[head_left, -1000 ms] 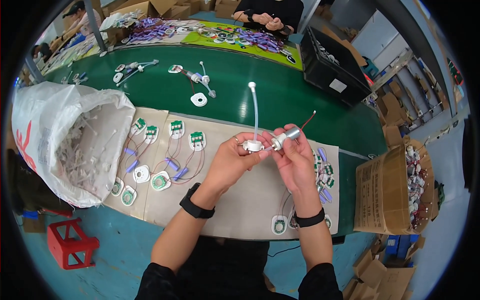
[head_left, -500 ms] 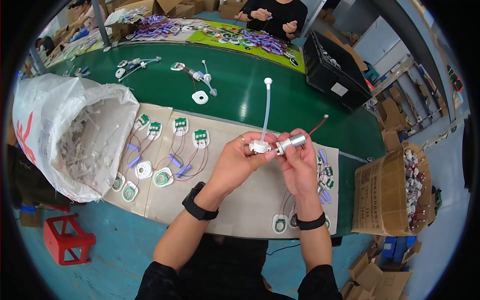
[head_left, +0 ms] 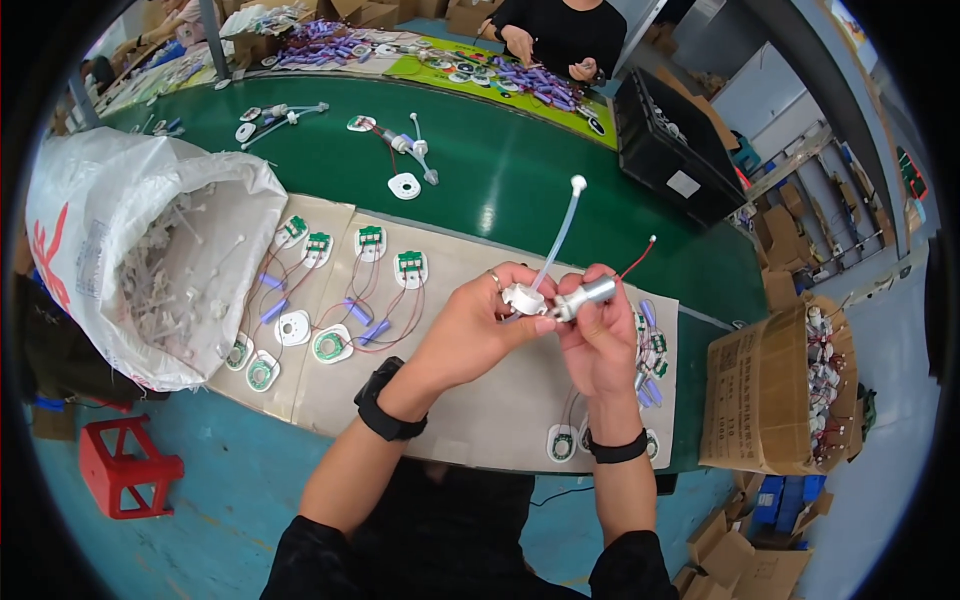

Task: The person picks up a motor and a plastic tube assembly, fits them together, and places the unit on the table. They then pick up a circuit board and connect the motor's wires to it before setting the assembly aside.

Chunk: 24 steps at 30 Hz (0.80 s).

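Note:
My left hand pinches a white plastic fitting, from which a translucent tube with a white end cap rises, leaning right. In my right hand is a small silver motor with a white front part and a red wire trailing from its back. Fitting and motor front meet or nearly meet; my fingers partly hide whether they are joined. Both hands are above the beige board.
White discs with green circuit boards and purple batteries lie left on the board. A white sack of plastic parts stands far left, a carton of motors right. Beyond the green table, a person works near a black crate.
The tube leans further right, and the fitting has turned and come closer to the motor's front. Both hands keep their hold. The whole view has shifted slightly.

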### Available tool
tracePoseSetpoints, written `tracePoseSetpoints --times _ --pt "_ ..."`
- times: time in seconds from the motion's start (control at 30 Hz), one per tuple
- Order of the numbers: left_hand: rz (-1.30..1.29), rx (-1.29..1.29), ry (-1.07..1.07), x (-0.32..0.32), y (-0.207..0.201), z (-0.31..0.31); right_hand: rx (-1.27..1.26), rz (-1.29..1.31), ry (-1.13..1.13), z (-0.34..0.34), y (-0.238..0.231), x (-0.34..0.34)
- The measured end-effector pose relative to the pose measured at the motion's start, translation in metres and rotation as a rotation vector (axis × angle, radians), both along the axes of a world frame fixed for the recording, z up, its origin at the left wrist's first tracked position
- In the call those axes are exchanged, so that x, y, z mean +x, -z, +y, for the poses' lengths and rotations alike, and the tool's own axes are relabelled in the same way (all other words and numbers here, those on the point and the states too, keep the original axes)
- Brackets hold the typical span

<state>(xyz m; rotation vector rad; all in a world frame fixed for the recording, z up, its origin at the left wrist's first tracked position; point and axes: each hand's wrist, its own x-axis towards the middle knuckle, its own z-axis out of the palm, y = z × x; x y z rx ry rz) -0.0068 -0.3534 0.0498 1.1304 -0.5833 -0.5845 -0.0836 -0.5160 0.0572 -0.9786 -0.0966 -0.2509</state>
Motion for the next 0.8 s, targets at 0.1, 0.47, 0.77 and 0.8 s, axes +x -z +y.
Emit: tracePoseSetpoints --times 0.1,0.47,0.77,0.8 --pt "-0.033 -0.057 0.055 0.005 -0.008 0.011 -0.015 -0.016 -0.014 0.006 -0.007 0.000" --pt "-0.292 0.222 -0.113 0.039 0.005 0.020 0.094 -0.012 0.100 -0.040 -0.019 0.047" --pt "-1.070 1.219 -0.101 0.148 0.057 0.076 -0.673 0.302 0.473 -0.152 0.023 0.153" --pt "-1.066 1.226 -0.097 0.148 0.059 0.068 -0.669 0.306 0.469 -0.166 0.029 0.157"
